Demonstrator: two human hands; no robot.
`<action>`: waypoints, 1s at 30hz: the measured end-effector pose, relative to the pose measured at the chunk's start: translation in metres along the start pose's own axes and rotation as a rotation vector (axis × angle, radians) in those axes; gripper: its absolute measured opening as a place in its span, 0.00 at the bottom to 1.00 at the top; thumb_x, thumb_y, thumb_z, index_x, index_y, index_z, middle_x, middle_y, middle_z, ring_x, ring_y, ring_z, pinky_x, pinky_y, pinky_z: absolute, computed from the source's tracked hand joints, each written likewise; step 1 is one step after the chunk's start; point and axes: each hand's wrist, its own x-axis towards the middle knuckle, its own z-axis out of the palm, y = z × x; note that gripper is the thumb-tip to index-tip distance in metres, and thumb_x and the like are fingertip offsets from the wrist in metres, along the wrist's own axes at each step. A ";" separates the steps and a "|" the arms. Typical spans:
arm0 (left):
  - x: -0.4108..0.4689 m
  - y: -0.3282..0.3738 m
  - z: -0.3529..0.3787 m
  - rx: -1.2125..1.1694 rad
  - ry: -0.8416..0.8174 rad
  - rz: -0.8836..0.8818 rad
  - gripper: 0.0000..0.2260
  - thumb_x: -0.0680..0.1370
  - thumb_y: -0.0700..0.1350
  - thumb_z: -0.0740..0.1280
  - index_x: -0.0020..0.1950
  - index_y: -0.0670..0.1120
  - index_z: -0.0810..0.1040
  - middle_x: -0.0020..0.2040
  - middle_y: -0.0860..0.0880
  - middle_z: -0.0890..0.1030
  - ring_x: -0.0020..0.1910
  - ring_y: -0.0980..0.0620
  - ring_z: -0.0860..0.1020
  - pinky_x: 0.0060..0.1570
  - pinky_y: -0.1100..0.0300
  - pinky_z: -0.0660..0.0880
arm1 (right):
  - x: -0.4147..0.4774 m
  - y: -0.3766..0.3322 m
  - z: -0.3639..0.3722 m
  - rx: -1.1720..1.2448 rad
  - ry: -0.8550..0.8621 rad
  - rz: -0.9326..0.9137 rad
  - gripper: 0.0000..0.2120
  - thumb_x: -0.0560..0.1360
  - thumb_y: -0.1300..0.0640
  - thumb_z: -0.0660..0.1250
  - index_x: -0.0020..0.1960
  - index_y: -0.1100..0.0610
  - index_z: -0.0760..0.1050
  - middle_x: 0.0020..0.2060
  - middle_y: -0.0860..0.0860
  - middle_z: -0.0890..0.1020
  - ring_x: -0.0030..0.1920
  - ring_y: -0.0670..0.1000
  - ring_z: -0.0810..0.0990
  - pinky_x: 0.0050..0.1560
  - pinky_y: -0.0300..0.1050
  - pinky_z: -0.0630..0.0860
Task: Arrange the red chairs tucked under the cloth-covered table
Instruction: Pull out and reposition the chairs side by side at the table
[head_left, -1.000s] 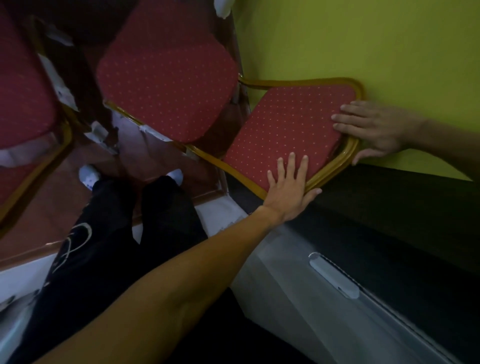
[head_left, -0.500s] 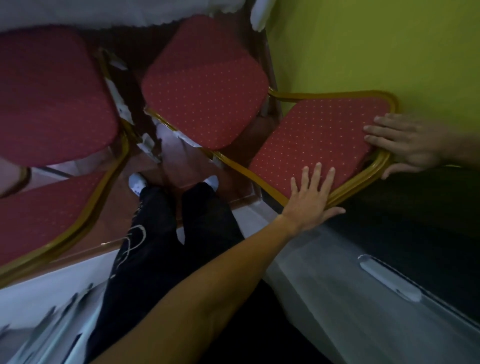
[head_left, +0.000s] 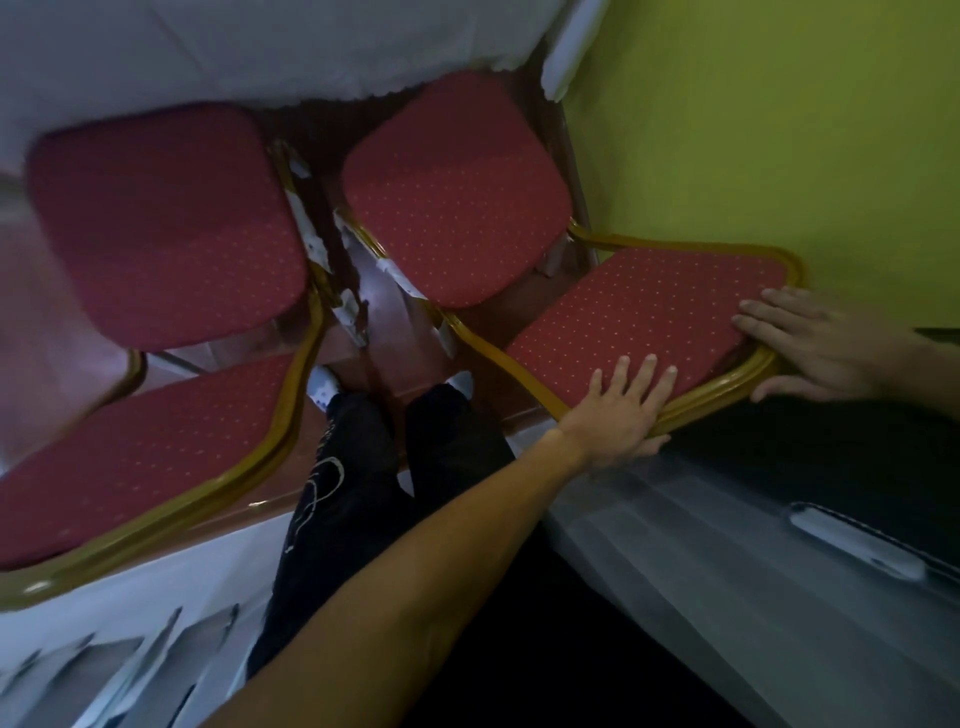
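A: Grip state first. Left hand lies on the top rail of the right chair's backrest, fingers spread flat on the red padding, thumb tucked under the gold frame. Right hand clasps the same backrest at its far corner, fingers over the padding, thumb below the rail. Both hands hold that one backrest.

B: Position of that chair?

A: Its seat points toward the white tablecloth; the cloth edge overlaps the seat's front. Green wall runs just beside it on the right.

B: Count?

A: Two red chairs. The second chair stands just left of the first, untouched, seat front also under the cloth edge. Gold frames and dotted red fabric on both.

B: Containers?

A: No contents to log. The person's dark trousers and two light shoes stand between the two backrests.
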 end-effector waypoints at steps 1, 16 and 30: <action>-0.009 -0.008 -0.002 0.000 -0.015 0.015 0.35 0.82 0.60 0.52 0.80 0.41 0.42 0.79 0.35 0.49 0.76 0.30 0.52 0.69 0.31 0.59 | -0.001 -0.012 -0.004 -0.010 0.023 0.012 0.48 0.74 0.26 0.49 0.72 0.66 0.69 0.67 0.66 0.74 0.66 0.68 0.74 0.70 0.59 0.62; -0.153 -0.087 -0.063 -0.119 -0.202 -0.088 0.34 0.83 0.62 0.50 0.80 0.48 0.39 0.81 0.44 0.42 0.79 0.41 0.45 0.76 0.40 0.47 | 0.023 -0.166 -0.042 0.149 0.244 0.119 0.45 0.77 0.26 0.45 0.69 0.63 0.71 0.65 0.64 0.77 0.65 0.67 0.75 0.66 0.63 0.71; -0.203 -0.117 -0.075 -0.069 -0.011 -0.101 0.31 0.83 0.59 0.51 0.80 0.44 0.48 0.80 0.43 0.52 0.79 0.43 0.50 0.76 0.43 0.50 | 0.042 -0.209 -0.085 0.118 0.346 0.114 0.40 0.79 0.29 0.47 0.65 0.64 0.72 0.59 0.63 0.81 0.56 0.63 0.80 0.55 0.60 0.78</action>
